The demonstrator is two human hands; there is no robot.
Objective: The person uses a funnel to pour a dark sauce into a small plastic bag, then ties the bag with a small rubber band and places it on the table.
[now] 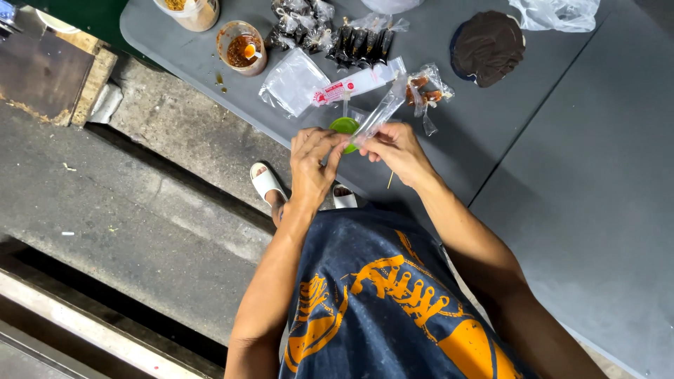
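Note:
My left hand [314,163] and my right hand [397,149] meet over the near edge of a grey table [547,140]. Together they pinch a small clear plastic bag [379,114] that slants up and away from my fingers. Right under the bag, at the fingertips of my left hand, lies a small green lid or cup [344,126]. What the bag contains cannot be made out.
On the table lie a stack of clear bags [293,83], a red-and-white packet [351,88], a filled bag of brown snacks [425,89], several dark sauce sachets [361,43], a tub of orange sauce [242,48] and a dark round mass [488,45]. Below is concrete floor and my sandalled feet [267,184].

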